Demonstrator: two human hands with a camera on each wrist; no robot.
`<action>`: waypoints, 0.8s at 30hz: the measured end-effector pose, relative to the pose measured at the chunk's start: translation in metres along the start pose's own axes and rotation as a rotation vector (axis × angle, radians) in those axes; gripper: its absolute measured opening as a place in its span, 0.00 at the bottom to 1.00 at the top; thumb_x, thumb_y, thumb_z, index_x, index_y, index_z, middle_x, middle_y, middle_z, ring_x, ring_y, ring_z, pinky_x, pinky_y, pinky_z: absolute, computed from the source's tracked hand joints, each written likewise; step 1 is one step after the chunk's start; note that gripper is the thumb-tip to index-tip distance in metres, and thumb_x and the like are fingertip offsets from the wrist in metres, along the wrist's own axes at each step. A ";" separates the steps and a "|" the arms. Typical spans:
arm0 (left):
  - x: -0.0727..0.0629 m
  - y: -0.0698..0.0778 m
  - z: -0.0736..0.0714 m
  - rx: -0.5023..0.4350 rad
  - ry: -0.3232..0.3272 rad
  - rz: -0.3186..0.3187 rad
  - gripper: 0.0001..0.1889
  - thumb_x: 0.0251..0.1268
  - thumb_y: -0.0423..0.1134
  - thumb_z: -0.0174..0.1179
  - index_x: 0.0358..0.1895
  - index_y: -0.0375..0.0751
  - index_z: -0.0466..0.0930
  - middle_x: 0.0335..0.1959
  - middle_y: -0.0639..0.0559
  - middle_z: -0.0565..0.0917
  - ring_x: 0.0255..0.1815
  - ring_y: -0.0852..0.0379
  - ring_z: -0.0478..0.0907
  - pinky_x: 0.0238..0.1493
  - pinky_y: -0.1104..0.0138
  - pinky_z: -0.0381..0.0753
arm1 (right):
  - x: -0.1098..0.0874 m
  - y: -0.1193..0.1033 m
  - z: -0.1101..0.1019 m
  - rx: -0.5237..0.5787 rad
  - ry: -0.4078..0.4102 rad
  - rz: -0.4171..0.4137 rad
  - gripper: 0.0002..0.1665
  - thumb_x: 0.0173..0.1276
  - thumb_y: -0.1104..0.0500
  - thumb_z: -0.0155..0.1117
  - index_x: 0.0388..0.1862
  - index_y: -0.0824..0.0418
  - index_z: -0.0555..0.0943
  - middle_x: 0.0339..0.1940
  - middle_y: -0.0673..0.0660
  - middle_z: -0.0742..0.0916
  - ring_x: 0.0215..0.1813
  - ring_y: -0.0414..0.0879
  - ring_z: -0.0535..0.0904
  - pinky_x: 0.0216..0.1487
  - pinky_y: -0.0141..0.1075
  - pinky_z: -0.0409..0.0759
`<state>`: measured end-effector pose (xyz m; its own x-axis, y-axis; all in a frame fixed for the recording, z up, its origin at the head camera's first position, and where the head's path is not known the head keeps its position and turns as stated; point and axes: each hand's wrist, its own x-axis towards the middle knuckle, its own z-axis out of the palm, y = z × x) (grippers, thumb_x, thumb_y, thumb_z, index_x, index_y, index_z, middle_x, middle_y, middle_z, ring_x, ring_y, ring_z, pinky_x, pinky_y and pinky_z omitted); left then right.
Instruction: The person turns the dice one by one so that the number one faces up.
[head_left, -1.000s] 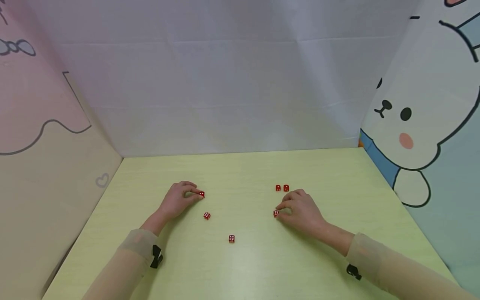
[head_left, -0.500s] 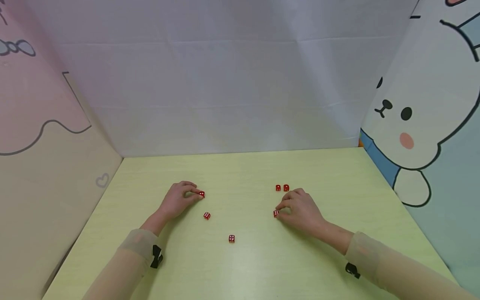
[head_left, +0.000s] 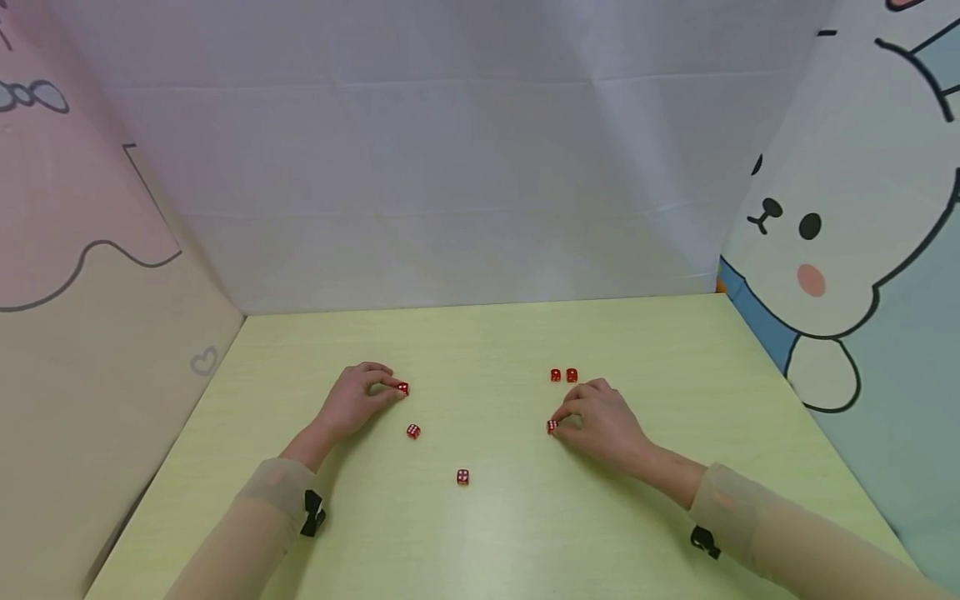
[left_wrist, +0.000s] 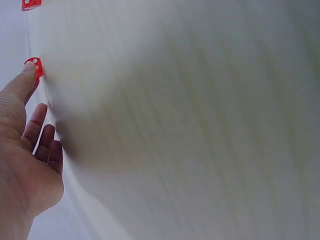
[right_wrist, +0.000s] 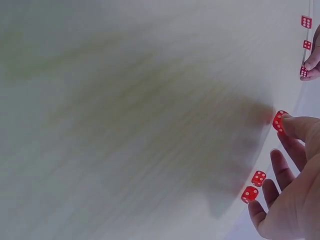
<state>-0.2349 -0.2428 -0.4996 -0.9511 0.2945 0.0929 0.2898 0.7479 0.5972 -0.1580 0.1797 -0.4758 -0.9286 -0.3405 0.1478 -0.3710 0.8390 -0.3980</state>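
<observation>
My left hand (head_left: 357, 400) pinches a red die (head_left: 403, 389) with white pips between thumb and forefinger, on the left side of the table. In the left wrist view that same die (left_wrist: 35, 66) shows at the thumb tip, the other fingers loosely bent below. On the right, my right hand (head_left: 603, 423) pinches another red die (head_left: 552, 427) by thumb and forefinger. The right wrist view has this die (right_wrist: 280, 121) at the thumb tip. Just beyond the right fingers, two red dice stand side by side, a left one (head_left: 556, 376) and a right one (head_left: 572, 376).
One loose red die (head_left: 413, 432) lies nearer me than the left hand's die. Another die (head_left: 462, 477) sits closer to the front, near the middle. The pale yellow-green table (head_left: 480, 350) meets a white backdrop (head_left: 465, 192) behind, with printed panels at both sides.
</observation>
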 end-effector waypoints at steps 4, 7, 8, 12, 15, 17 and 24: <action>-0.001 0.001 -0.001 -0.008 -0.006 -0.012 0.12 0.68 0.48 0.70 0.48 0.46 0.91 0.61 0.43 0.80 0.65 0.35 0.69 0.68 0.42 0.64 | -0.001 0.002 0.001 0.097 -0.012 0.078 0.03 0.61 0.53 0.78 0.35 0.45 0.92 0.40 0.43 0.85 0.54 0.52 0.74 0.57 0.49 0.74; -0.001 0.001 -0.001 -0.013 -0.008 -0.022 0.13 0.68 0.48 0.70 0.48 0.46 0.91 0.61 0.43 0.80 0.66 0.35 0.69 0.68 0.42 0.64 | -0.002 0.003 0.002 0.163 -0.020 0.120 0.04 0.62 0.53 0.78 0.36 0.45 0.92 0.40 0.42 0.86 0.56 0.53 0.74 0.57 0.48 0.73; -0.001 0.001 -0.001 -0.014 -0.008 -0.024 0.13 0.68 0.48 0.70 0.49 0.46 0.91 0.61 0.43 0.80 0.66 0.35 0.69 0.68 0.42 0.64 | -0.002 0.004 0.002 0.177 -0.025 0.127 0.04 0.63 0.53 0.78 0.37 0.44 0.92 0.40 0.42 0.86 0.57 0.53 0.73 0.57 0.48 0.73; -0.002 0.002 -0.001 -0.018 -0.010 -0.030 0.13 0.68 0.49 0.70 0.49 0.46 0.90 0.62 0.43 0.80 0.66 0.36 0.69 0.68 0.42 0.64 | -0.003 0.005 0.003 0.219 -0.034 0.138 0.05 0.64 0.53 0.77 0.39 0.43 0.92 0.42 0.42 0.85 0.58 0.54 0.72 0.56 0.48 0.73; -0.002 0.002 -0.001 -0.016 -0.007 -0.027 0.13 0.68 0.49 0.70 0.49 0.47 0.90 0.62 0.43 0.80 0.66 0.35 0.69 0.68 0.42 0.65 | -0.003 0.006 0.004 0.245 -0.031 0.139 0.06 0.64 0.52 0.77 0.40 0.42 0.92 0.42 0.42 0.85 0.58 0.53 0.72 0.56 0.48 0.72; -0.002 0.003 -0.001 -0.015 -0.006 -0.025 0.13 0.68 0.49 0.70 0.48 0.47 0.90 0.62 0.43 0.80 0.66 0.35 0.69 0.68 0.42 0.65 | -0.003 0.006 0.005 0.257 -0.030 0.134 0.06 0.64 0.52 0.77 0.40 0.42 0.92 0.42 0.42 0.85 0.58 0.53 0.72 0.56 0.48 0.72; -0.002 0.004 -0.001 -0.016 -0.002 -0.027 0.12 0.67 0.48 0.70 0.48 0.47 0.91 0.61 0.43 0.80 0.65 0.35 0.69 0.68 0.42 0.65 | -0.004 0.005 0.007 0.259 -0.023 0.119 0.05 0.64 0.52 0.78 0.39 0.43 0.92 0.42 0.42 0.86 0.57 0.53 0.73 0.57 0.49 0.71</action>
<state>-0.2321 -0.2415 -0.4965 -0.9584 0.2753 0.0751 0.2623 0.7459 0.6123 -0.1557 0.1825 -0.4846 -0.9638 -0.2582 0.0669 -0.2415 0.7382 -0.6299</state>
